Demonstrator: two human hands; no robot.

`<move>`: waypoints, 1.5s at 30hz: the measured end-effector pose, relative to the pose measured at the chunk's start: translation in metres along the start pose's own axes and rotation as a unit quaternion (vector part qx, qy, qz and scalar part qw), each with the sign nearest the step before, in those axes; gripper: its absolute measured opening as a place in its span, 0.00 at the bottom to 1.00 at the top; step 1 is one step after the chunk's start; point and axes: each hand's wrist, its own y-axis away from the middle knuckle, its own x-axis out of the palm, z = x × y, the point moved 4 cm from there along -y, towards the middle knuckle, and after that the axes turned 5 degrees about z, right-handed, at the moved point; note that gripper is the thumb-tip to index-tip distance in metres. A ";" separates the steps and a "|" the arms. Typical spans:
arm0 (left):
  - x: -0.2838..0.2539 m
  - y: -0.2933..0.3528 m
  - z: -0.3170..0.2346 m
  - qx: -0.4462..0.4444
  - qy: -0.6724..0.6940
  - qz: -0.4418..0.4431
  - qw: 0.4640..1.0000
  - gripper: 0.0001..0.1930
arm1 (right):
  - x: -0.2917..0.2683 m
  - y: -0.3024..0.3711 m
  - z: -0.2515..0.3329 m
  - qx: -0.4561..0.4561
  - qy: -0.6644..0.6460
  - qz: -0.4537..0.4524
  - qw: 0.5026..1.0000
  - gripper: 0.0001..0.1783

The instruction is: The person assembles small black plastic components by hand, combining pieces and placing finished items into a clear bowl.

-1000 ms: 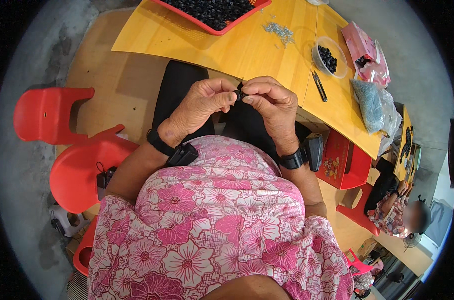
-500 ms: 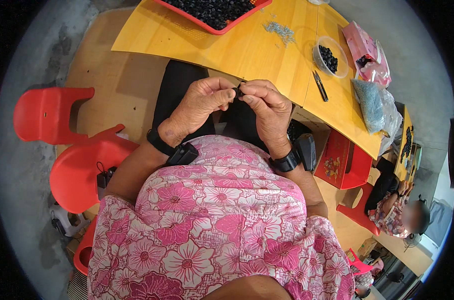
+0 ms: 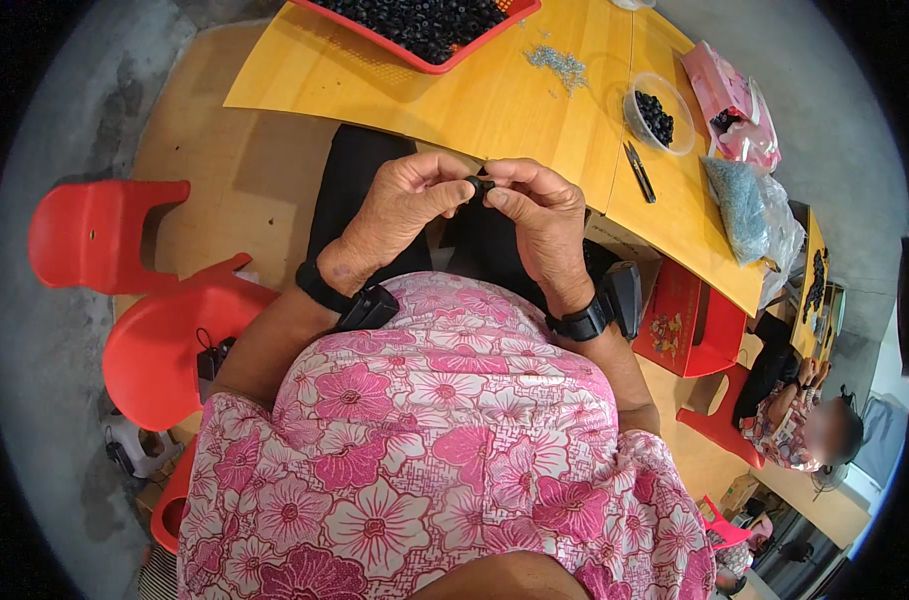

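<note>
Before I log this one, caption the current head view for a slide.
Left hand and right hand pinch a small black part beside a yellow table.

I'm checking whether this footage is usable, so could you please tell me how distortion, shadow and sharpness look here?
In the head view, the yellow table shows a bowed edge inside black corners; there too, the red basket casts a patterned shadow; same head view, the black piece between left hand and right hand is too small and dark for fine detail.
</note>
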 end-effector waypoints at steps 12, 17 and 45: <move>0.000 0.001 -0.006 0.025 -0.058 -0.014 0.998 0.07 | -0.002 0.000 -0.010 0.013 -0.034 0.018 0.999 0.11; -0.003 0.003 -0.006 0.035 -0.082 -0.024 0.996 0.06 | 0.000 0.001 -0.019 0.042 -0.128 0.016 0.991 0.11; -0.003 0.006 -0.003 0.041 -0.092 -0.085 0.991 0.07 | 0.011 0.008 -0.021 -0.116 0.069 -0.074 0.988 0.10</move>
